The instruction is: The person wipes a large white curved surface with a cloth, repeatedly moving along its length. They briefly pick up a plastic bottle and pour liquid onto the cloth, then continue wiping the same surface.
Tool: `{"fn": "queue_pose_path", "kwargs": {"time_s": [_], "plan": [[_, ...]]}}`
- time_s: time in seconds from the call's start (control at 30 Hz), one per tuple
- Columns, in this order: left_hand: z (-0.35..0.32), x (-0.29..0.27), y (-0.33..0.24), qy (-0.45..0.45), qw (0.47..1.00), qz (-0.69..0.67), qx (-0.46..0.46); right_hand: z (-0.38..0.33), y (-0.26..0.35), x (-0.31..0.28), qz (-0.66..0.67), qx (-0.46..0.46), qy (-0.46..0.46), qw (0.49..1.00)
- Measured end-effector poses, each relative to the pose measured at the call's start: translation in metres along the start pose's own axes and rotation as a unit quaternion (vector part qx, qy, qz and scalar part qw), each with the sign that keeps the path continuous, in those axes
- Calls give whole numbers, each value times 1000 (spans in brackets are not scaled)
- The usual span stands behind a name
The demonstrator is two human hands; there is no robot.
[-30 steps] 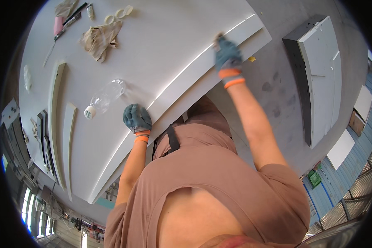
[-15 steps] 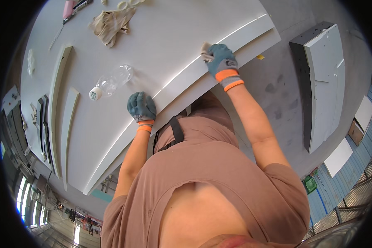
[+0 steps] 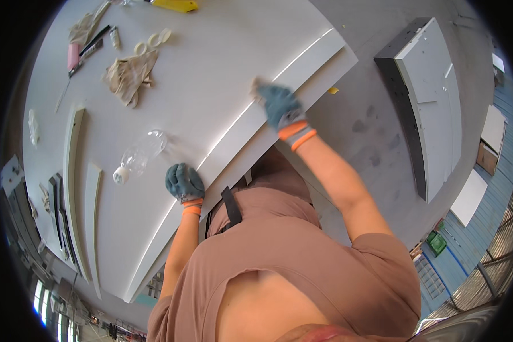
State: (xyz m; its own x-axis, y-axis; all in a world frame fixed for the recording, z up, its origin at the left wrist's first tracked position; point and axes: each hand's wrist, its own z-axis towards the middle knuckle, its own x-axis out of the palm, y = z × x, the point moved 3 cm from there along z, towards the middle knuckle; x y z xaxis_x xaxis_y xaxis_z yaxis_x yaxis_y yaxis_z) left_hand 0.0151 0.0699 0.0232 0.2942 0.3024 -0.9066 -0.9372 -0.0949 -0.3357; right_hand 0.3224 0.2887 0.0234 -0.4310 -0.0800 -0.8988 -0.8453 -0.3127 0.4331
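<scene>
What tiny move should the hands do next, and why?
Perhaps slide the right hand a little along the white strip toward the left hand: the right one holds what looks like a beige cloth at the strip's edge, and uncovered strip lies between both hands.

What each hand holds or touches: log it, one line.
left hand: on white strip; right hand: holding beige cloth at strip's edge; clear bottle: lying on table
</scene>
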Motion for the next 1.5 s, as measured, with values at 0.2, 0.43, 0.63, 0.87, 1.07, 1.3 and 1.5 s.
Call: {"fn": "queue_pose_path", "kwargs": {"time_s": [0.2, 0.43, 0.63, 0.87, 1.07, 1.3, 1.5], "plan": [[2, 10, 4, 3, 1000, 2, 19, 122, -193, -94, -168, 103, -233, 952], [-7, 3, 3, 18, 1000, 23, 0, 68, -125, -39, -80, 24, -191, 978], [1, 8, 3, 9, 1000, 1, 14, 128, -212, -89, -166, 164, -196, 952], [-6, 5, 5, 28, 999, 25, 0, 73, -173, -67, -29, 108, -185, 976], [-4, 11, 4, 15, 1000, 18, 14, 115, -222, -97, -147, 181, -148, 961], [-10, 6, 7, 24, 999, 30, 5, 93, -175, -79, -50, 150, -161, 974], [-8, 8, 6, 21, 999, 25, 10, 109, -192, -95, -69, 222, -174, 957]]}}
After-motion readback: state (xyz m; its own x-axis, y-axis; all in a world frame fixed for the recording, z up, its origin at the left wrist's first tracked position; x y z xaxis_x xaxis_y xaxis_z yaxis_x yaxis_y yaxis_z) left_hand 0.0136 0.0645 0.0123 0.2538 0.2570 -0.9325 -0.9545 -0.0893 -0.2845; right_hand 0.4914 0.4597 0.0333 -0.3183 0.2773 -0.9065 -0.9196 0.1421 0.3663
